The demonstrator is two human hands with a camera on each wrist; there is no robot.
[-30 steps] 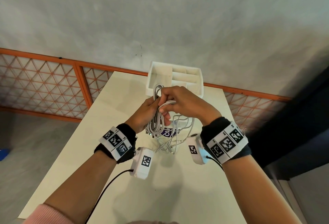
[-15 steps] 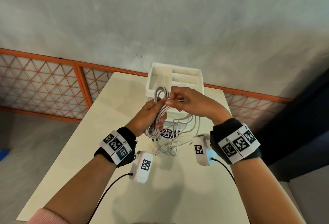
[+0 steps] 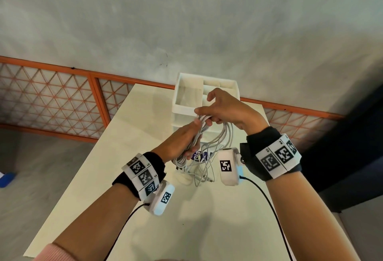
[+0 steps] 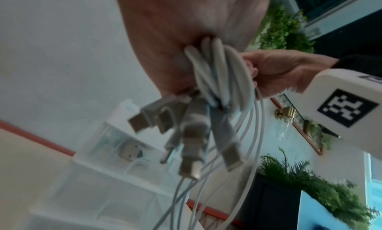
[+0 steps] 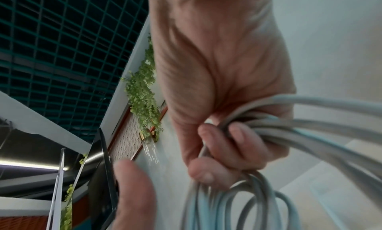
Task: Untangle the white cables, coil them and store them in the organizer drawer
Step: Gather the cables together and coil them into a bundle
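A bundle of white cables [image 3: 200, 134] hangs above the cream table [image 3: 128, 157], in front of the white organizer [image 3: 187, 96]. My left hand [image 3: 182, 142] grips the coiled part from the left; several USB plugs [image 4: 192, 135] dangle below it in the left wrist view. My right hand [image 3: 226, 109] holds the top of the coil, its lower fingers [image 5: 223, 151] curled round the cable strands [image 5: 289, 132] and its index finger lifted free. Loose loops [image 3: 209, 163] trail down toward the table.
The organizer stands at the table's far edge, its top compartments open; clear drawers [image 4: 115, 184] sit below. An orange-framed lattice rail [image 3: 53, 99] runs behind the table along a grey wall. Black wrist-camera leads [image 3: 267, 202] hang over the near tabletop.
My right hand has swung farther right and up along the coil, lifting its index finger. The left hand keeps its grip and the bundle has tilted toward the organizer.
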